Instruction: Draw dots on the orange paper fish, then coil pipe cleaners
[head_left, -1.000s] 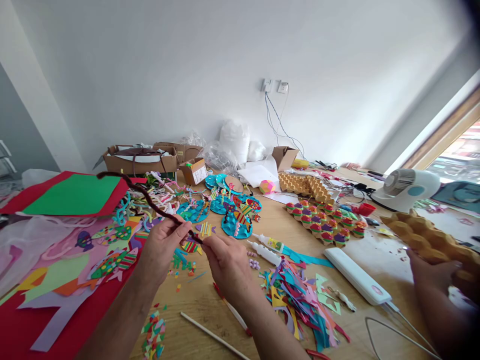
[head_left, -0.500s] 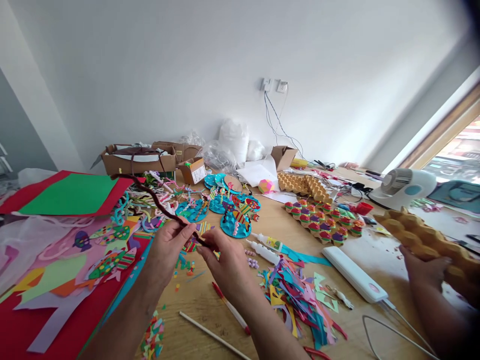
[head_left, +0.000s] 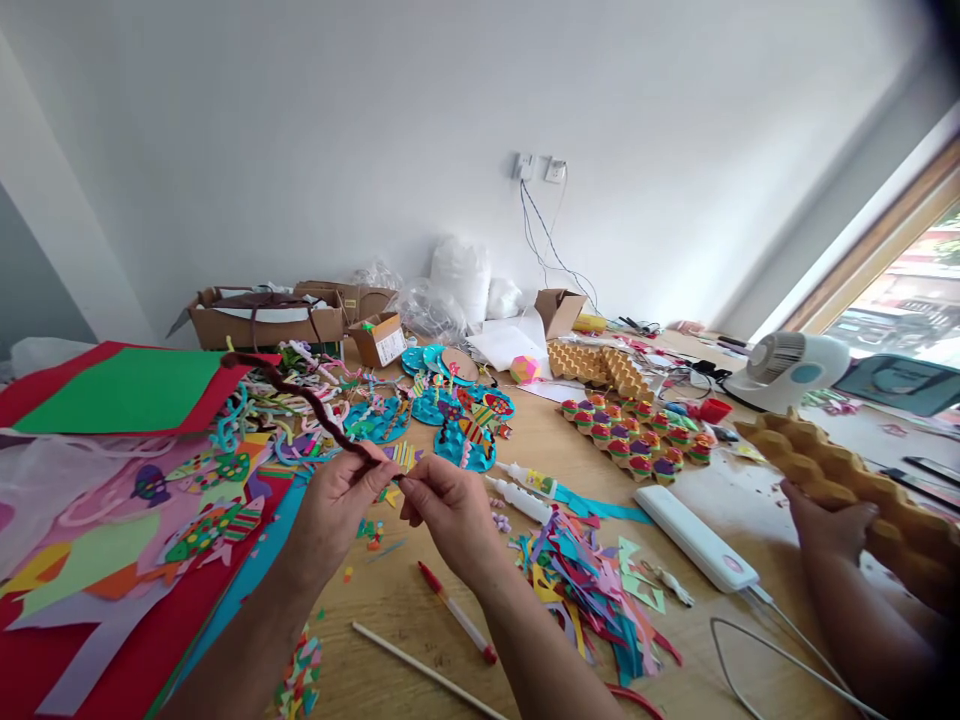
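A dark brown pipe cleaner (head_left: 309, 393) runs from the upper left down into my fingers, its far end curving over the green sheet. My left hand (head_left: 351, 505) pinches it between thumb and forefinger. Close beside, my right hand (head_left: 448, 515) pinches the near end, the fingertips of both hands almost touching. Just beyond them lie blue discs (head_left: 450, 452) decorated with striped paper fish. Under my hands on the wooden table are a red pen (head_left: 457, 612), a pale stick (head_left: 424, 668) and small paper scraps.
At the right, another person's hand (head_left: 829, 525) holds a cardboard egg tray (head_left: 840, 470). Painted egg-tray cups (head_left: 637, 437), a white power bank (head_left: 697, 540) with a cable, glue bottles (head_left: 523, 500) and a heap of paper strips (head_left: 585, 580) lie right of centre. Coloured sheets (head_left: 135, 390) cover the left.
My right hand has slid closer to my left along the pipe cleaner, and its fingers have closed more tightly. The view has shifted slightly.
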